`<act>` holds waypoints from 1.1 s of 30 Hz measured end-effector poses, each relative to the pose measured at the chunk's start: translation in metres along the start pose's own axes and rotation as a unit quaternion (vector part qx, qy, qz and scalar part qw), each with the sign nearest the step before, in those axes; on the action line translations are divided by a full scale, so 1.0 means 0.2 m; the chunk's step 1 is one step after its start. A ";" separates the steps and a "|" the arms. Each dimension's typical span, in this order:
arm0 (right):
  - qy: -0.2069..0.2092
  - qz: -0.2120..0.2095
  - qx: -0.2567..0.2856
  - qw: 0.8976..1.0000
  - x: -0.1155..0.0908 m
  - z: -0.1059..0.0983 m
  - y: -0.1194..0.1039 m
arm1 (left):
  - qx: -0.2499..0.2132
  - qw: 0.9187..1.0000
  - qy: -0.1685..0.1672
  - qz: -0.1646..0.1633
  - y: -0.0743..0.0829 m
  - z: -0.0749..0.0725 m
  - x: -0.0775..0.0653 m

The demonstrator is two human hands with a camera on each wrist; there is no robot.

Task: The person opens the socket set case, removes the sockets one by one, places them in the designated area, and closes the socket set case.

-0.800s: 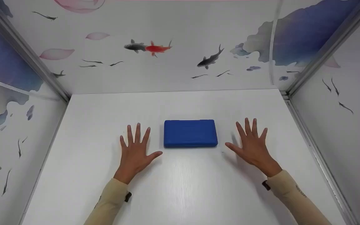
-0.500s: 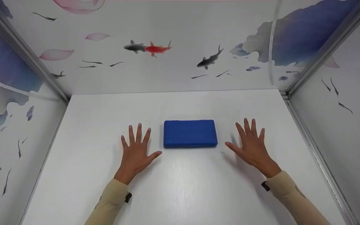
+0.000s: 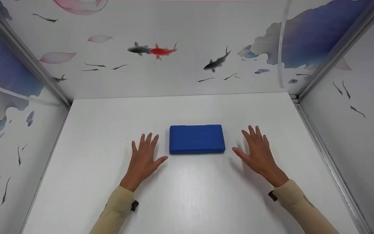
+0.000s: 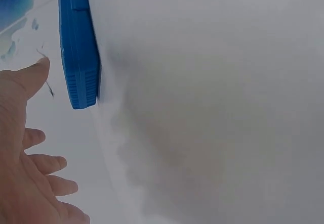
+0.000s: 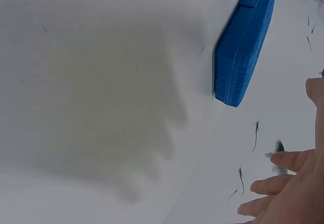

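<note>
A flat blue plastic case (image 3: 197,139) lies closed on the white table, long side toward me. Left of it, my left hand (image 3: 144,162) hovers with fingers spread and the thumb pointing toward the case's near left corner. On the other side my right hand (image 3: 257,154) is held the same way, its thumb just short of the right edge. Neither hand touches the case. The left wrist view shows the ribbed end of the blue case (image 4: 81,47) beyond the thumb. In the right wrist view, the case (image 5: 243,47) stands apart from the fingers (image 5: 291,161).
The white tabletop (image 3: 187,195) surrounds the case. A back wall (image 3: 180,74) printed with fish and petals closes off the far side. Side panels (image 3: 346,136) with metal frame strips flank the table left and right.
Both hands have turned slightly inward, their fingers drawing closer together and tilting. The right hand has shifted a little left, toward the case. The case stays in place.
</note>
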State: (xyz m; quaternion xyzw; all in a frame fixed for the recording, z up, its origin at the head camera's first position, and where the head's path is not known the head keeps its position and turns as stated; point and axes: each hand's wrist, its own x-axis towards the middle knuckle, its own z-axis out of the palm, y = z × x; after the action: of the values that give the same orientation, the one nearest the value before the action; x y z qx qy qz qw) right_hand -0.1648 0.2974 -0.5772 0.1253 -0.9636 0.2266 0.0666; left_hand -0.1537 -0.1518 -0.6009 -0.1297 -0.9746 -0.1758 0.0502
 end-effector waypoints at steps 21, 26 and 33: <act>0.046 0.017 0.239 0.970 -0.10 0.29 -0.26 | -0.243 0.970 -0.022 -0.018 0.03 0.19 0.09; 0.098 0.031 0.250 0.963 -0.12 0.34 -0.29 | -0.260 0.966 -0.018 -0.004 0.04 0.21 0.12; 0.076 0.033 0.314 0.946 -0.15 0.39 -0.34 | -0.272 0.962 -0.015 0.005 0.02 0.26 0.17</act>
State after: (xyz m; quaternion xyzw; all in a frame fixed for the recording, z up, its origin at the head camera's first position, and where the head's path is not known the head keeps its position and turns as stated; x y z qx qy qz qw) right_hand -0.1238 0.2084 -0.6240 0.0902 -0.8391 0.5289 0.0897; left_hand -0.1885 -0.1205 -0.6438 -0.1462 -0.8898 -0.4323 -0.0011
